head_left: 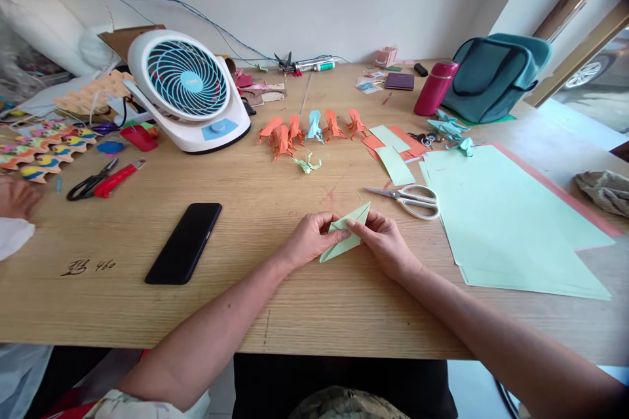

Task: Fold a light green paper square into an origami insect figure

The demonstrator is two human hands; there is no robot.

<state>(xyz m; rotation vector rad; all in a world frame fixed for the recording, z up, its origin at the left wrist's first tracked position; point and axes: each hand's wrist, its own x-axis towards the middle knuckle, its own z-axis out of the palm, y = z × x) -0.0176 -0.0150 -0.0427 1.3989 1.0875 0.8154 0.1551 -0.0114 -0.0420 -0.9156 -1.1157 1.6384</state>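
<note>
A pale green sheet of folded paper [339,245] is held between both hands, just above the table's near middle. My left hand [317,236] grips its left side, thumb pressed on top. From the right, my right hand [383,239] pinches the same piece, its thumb close to the other; the fingertips behind the paper are hidden. Scissors with white handles [417,201] lie beyond my right hand. Farther back stand folded orange paper figures [333,124], one light blue paper figure [314,126] and a pale green one [308,163].
Large pale green sheets [511,216] cover the right side. Left of my arms lies a black phone [184,243]; behind it are a red cutter [118,179], black-handled snips [91,182] and a fan [189,91]. A pink bottle [436,88] stands by a teal bag [496,78]. Another person's hand [17,196] rests at far left.
</note>
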